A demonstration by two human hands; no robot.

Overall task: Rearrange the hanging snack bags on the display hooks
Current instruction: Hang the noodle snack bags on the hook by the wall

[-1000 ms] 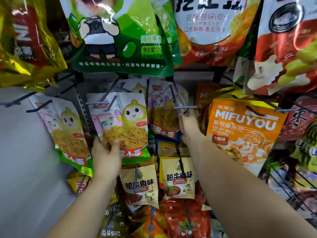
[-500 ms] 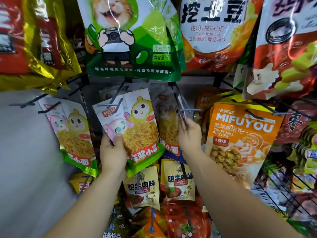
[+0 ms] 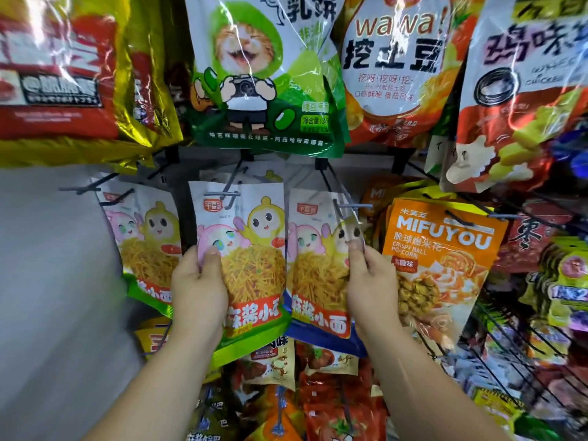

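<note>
Straight ahead, middle row: left hand (image 3: 197, 291) grips green-trimmed noodle bag (image 3: 251, 249) by left edge; right hand (image 3: 370, 288) pinches blue-trimmed noodle bag (image 3: 315, 259) by right edge. Bags hang upright, side by side, hooks (image 3: 227, 194) directly above hands. Removal, I reckon, means sliding toward me.

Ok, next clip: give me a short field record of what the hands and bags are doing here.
setting: snack rack with wire hooks
left hand: grips left edge of green-trimmed noodle bag, thumb on front
right hand: grips right edge of blue-trimmed noodle bag, thumb on front
held bags: side by side, upright, a hook tip at each top
neighbours: third noodle bag to the left, orange popcorn bag to the right, cat bag above
unclear: whether either bag is fully seated on its hook
</note>
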